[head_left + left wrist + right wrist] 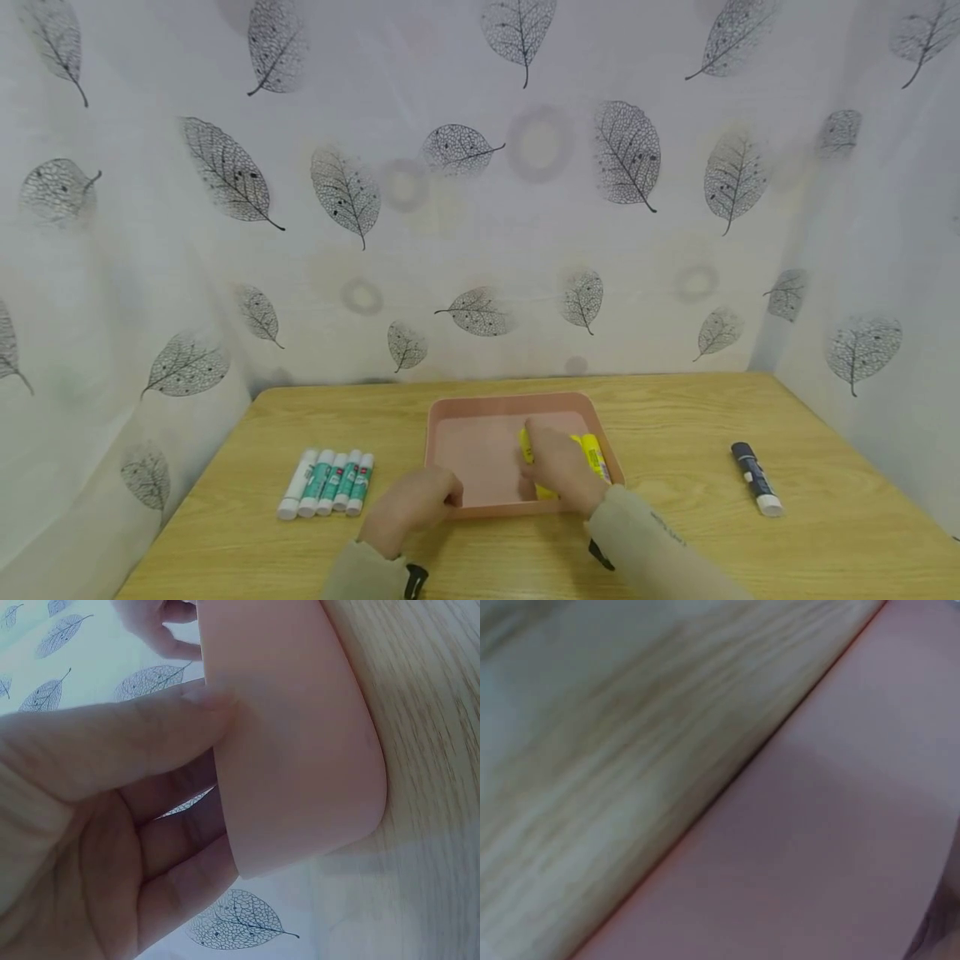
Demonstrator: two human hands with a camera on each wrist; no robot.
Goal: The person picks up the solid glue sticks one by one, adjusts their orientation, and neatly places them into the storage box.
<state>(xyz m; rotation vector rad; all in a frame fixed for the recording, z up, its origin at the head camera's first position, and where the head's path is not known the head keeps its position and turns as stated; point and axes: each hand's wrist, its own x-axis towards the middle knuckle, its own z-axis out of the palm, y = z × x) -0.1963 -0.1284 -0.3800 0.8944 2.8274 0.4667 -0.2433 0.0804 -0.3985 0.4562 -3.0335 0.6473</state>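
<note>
A shallow pink tray [480, 454] lies on the wooden table. My left hand [416, 504] holds its near left corner; in the left wrist view the thumb [165, 727] presses the outer wall [300, 735] and the other fingers go behind the rim. Inside the tray's right half, my right hand [562, 467] grips a yellow glue stick [527, 446], its middle covered by the hand. Beside that hand, another yellow glue stick [595, 454] lies along the right wall, with more yellow partly hidden. The right wrist view shows mostly the tray wall [802, 847].
Left of the tray, several white and green glue sticks [330, 483] lie side by side in a row. A dark glue stick with a white end [756, 479] lies alone on the right. Behind the table [675, 433] hangs a leaf-patterned curtain [480, 250].
</note>
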